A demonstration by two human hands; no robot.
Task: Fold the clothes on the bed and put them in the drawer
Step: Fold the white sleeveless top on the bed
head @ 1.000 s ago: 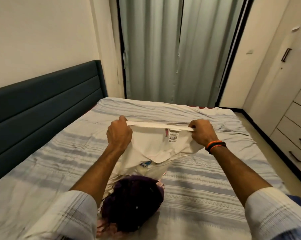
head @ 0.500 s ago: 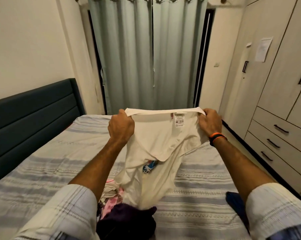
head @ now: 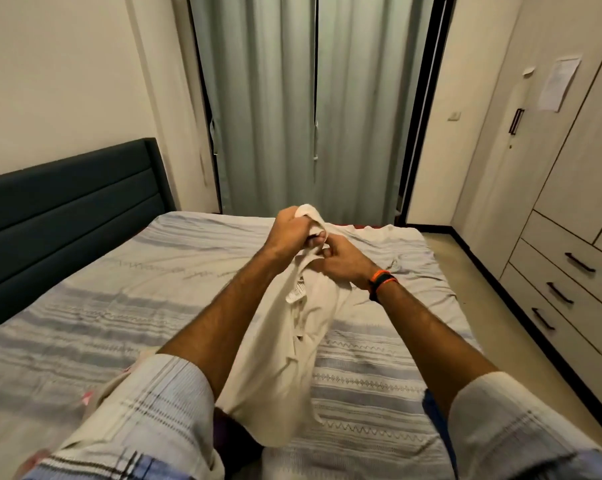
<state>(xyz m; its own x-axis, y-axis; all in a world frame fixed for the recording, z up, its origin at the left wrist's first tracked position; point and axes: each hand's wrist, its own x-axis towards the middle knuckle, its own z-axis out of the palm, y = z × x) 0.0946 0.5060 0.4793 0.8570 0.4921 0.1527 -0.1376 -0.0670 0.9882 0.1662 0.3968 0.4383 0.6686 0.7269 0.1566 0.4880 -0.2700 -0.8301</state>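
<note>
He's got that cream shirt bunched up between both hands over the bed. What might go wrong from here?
Two likely snags, judging from this view:

1. The left hand and right hand grip the cream shirt close together, so it hangs crumpled and may fold unevenly.

2. Its lower end dangles over the dark garment near the person on the bed, and could drag or tangle with it.

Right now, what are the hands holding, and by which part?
Both the left hand and right hand grip the cream garment at its bunched top edge.
</note>
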